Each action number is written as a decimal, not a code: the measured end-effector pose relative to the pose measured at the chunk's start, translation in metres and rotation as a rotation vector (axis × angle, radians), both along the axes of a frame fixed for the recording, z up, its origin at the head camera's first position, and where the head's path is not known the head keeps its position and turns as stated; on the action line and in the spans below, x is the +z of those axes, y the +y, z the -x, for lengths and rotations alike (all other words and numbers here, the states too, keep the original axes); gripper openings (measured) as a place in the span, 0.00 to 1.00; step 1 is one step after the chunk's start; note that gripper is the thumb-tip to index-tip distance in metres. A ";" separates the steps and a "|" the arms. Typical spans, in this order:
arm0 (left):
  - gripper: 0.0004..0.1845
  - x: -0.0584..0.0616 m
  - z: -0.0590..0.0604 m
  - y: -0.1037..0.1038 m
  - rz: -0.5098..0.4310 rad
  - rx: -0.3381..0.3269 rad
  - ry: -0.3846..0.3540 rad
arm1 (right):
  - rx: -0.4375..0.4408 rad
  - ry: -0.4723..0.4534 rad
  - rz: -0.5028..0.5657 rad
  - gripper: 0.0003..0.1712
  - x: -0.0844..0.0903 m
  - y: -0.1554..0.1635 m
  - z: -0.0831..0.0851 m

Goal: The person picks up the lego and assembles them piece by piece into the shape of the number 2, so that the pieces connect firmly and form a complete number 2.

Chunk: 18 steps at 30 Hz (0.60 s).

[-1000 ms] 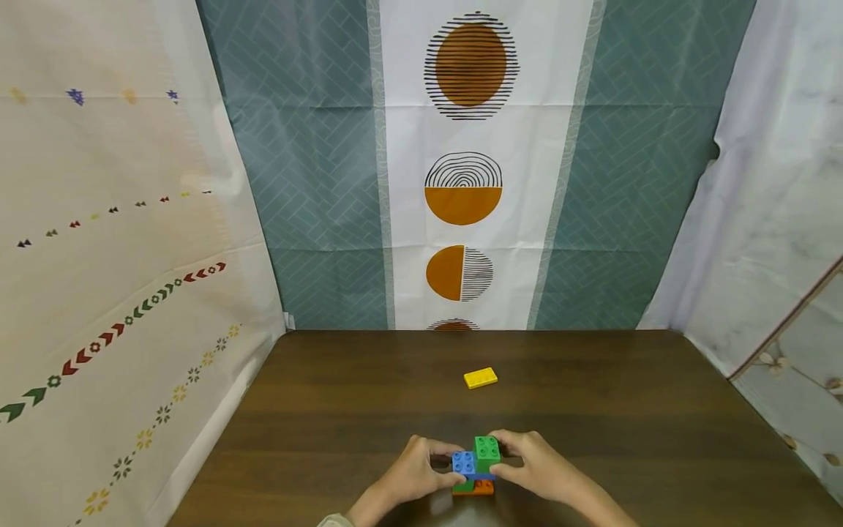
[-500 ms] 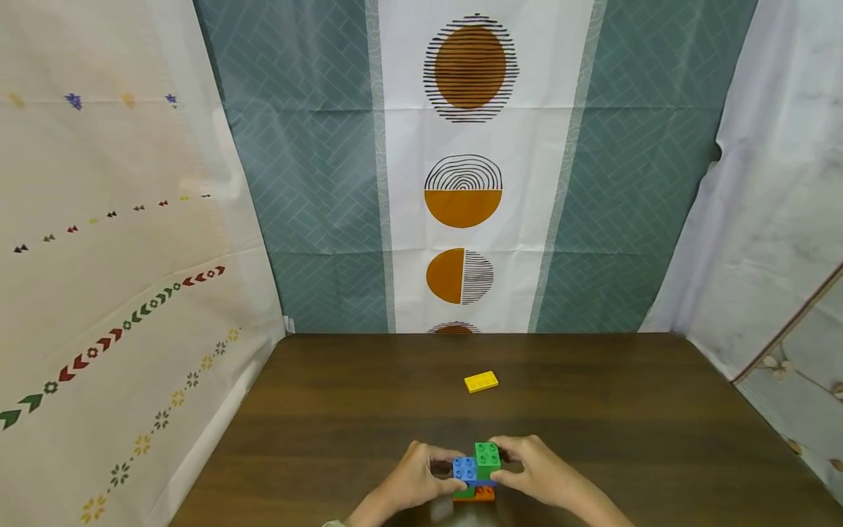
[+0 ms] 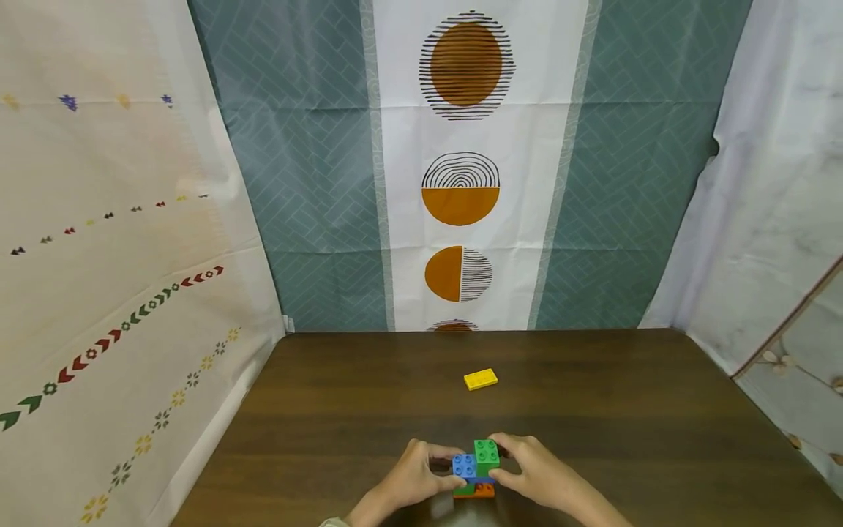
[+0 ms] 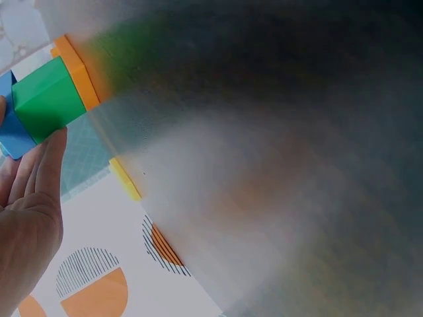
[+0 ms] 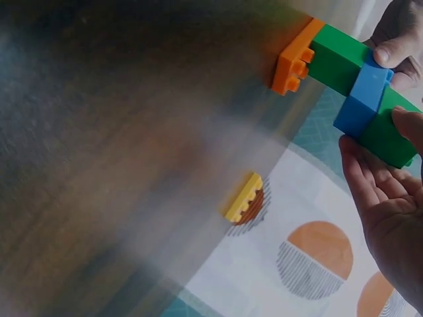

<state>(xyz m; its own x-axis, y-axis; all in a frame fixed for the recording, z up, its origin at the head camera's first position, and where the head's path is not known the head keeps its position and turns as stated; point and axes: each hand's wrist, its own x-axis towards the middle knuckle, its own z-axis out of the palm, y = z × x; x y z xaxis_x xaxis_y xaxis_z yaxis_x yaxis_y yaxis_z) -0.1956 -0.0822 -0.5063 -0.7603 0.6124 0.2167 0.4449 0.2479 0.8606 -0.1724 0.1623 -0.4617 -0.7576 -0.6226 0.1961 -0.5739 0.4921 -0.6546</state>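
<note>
A small stack of toy bricks (image 3: 476, 471) stands on the dark wooden table (image 3: 593, 410) near its front edge. An orange plate (image 3: 484, 491) is the base, then a green brick, a blue brick (image 3: 464, 464) and a green brick (image 3: 486, 454) on top. My left hand (image 3: 421, 474) grips the stack from the left, its fingers curled at the blue brick. From the right, my right hand (image 3: 527, 468) holds the top green brick. The right wrist view shows the blue brick (image 5: 363, 99) between the two green ones, with my right hand (image 5: 383, 205) along the upper one. The left wrist view shows the green brick (image 4: 46, 99) against my left hand (image 4: 33, 198).
A flat yellow plate (image 3: 480, 378) lies alone on the table beyond the stack, also seen as the yellow plate (image 5: 244, 197) in the right wrist view. Patterned curtains hang behind the table and along its left and right sides.
</note>
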 end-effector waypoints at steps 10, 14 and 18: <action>0.18 -0.001 0.003 -0.001 0.009 -0.011 -0.024 | -0.036 -0.070 0.052 0.22 -0.005 0.001 -0.002; 0.18 -0.001 0.004 -0.002 0.005 -0.021 -0.023 | -0.035 -0.055 0.076 0.22 -0.008 0.001 -0.002; 0.18 0.000 0.004 -0.002 0.016 -0.014 -0.034 | -0.052 -0.045 0.106 0.21 -0.014 0.001 -0.003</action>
